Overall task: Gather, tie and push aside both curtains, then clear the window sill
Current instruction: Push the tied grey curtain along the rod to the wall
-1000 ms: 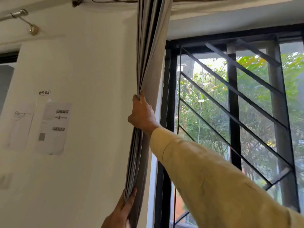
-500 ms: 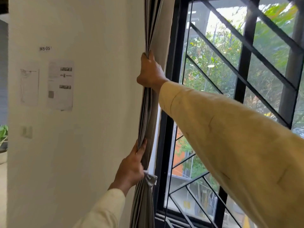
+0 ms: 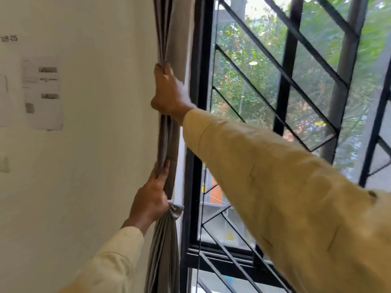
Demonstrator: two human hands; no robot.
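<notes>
Hanging in a tight bundle of folds, the grey curtain (image 3: 167, 39) runs down between the white wall (image 3: 101, 155) and the black window frame (image 3: 200, 70), at the left edge of the window. The right hand (image 3: 169, 92) is the upper one. It grips the bundle with its fingers curled round the folds, and the back of the hand is turned to the camera. Its arm, in a pale yellow sleeve (image 3: 275, 187), reaches across the view from the lower right.

The left hand (image 3: 150, 201) is lower on the same curtain. It holds the bundle from the wall side, with one finger stretched up along the folds and the others wrapped round the cloth. How far they close on the far side I cannot tell. Just under this hand a band (image 3: 176, 209) of similar cloth is tied round the curtain, and its short end sticks out toward the window. Below the band the folds spread a little and leave the picture at the bottom.

Behind the glass there is a black grille (image 3: 285, 77) with slanted bars, and green trees (image 3: 243, 60) stand beyond it. On the wall at the left, printed sheets (image 3: 42, 94) are stuck, with blurred text, and above them is a small label (image 3: 10, 38).
</notes>
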